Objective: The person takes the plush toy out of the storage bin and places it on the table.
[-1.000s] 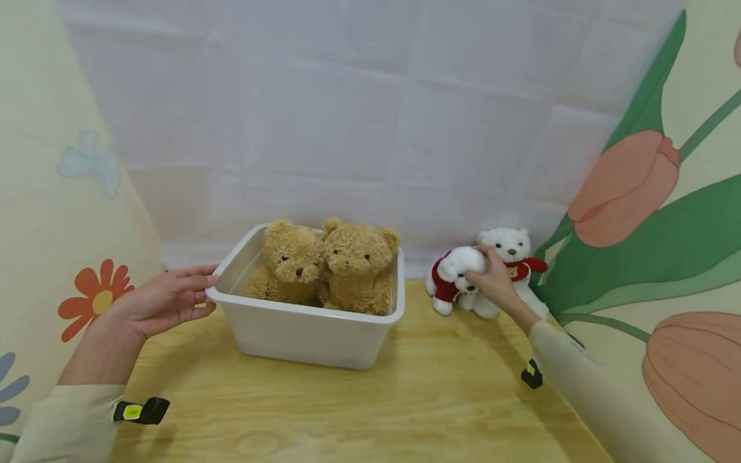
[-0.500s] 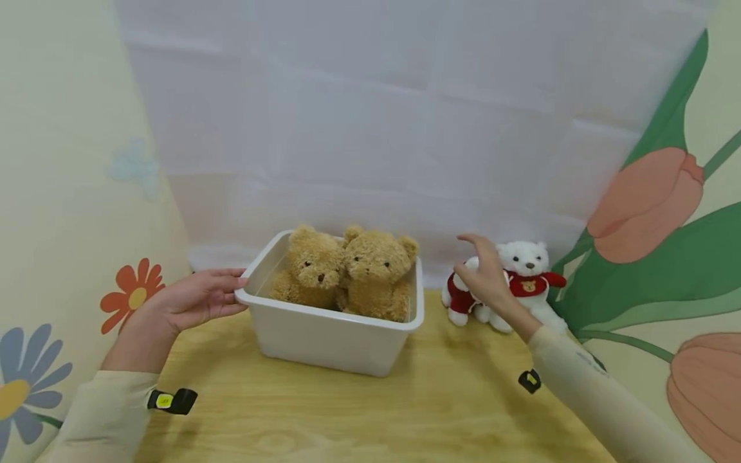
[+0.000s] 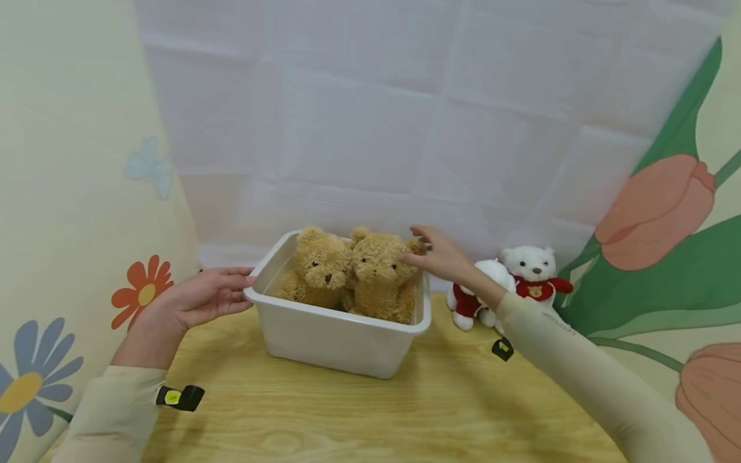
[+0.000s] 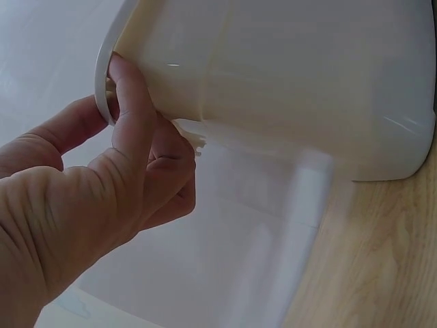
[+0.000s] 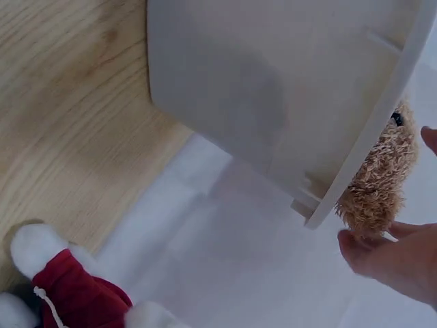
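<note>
My left hand [image 3: 210, 297] grips the left rim of a white plastic bin [image 3: 332, 341]. In the left wrist view, the fingers [image 4: 133, 102] curl around that rim. Two tan teddy bears sit side by side in the bin: a left teddy bear [image 3: 324, 263] and a right teddy bear [image 3: 379, 267]. My right hand [image 3: 444, 258] reaches over the bin's right side, fingers spread around the right bear's ear. Fingertips touch the bear's fur [image 5: 372, 198] in the right wrist view, with the thumb held apart from them.
To the right of the bin, a white plush toy in red clothing [image 3: 466, 305] leans beside a white teddy bear [image 3: 529, 267] in a red top. All stand on a wooden table [image 3: 324, 411]. White cloth [image 3: 370, 141] hangs behind, with flower-printed panels at both sides.
My right hand has let go of the white plush toy in red and moved left to the right teddy bear in the bin. The left hand stays on the rim.
</note>
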`<state>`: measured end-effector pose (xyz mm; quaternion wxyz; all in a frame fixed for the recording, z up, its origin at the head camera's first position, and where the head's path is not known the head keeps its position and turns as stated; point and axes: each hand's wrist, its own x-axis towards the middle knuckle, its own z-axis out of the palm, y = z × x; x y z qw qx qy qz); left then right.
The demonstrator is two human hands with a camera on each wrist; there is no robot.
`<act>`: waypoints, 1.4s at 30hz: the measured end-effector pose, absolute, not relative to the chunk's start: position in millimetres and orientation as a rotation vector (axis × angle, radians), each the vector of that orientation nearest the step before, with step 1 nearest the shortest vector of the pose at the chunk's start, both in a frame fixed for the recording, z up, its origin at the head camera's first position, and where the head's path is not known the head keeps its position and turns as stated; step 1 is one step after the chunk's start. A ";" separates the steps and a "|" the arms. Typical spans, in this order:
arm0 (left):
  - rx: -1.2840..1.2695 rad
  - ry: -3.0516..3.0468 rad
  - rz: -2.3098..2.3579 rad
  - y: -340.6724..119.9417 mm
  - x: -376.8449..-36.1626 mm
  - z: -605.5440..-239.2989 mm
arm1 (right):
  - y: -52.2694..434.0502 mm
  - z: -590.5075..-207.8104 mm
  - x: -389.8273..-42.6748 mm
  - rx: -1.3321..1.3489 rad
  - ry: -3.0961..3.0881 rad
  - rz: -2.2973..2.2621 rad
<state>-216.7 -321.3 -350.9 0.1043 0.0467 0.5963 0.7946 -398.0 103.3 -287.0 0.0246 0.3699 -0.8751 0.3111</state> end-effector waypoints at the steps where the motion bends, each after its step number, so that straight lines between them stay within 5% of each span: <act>1: 0.129 1.759 2.344 -320.2 -217.7 -351.2 | 101.3 -286.9 -400.3 1.141 -2.734 0.946; 17: 0.083 1.881 2.300 -315.5 -225.7 -352.8 | 88.3 -289.9 -411.4 1.060 -2.881 0.927; 42: 0.097 1.886 2.338 -323.2 -224.4 -358.0 | 80.0 -335.4 -383.9 1.091 -2.440 1.113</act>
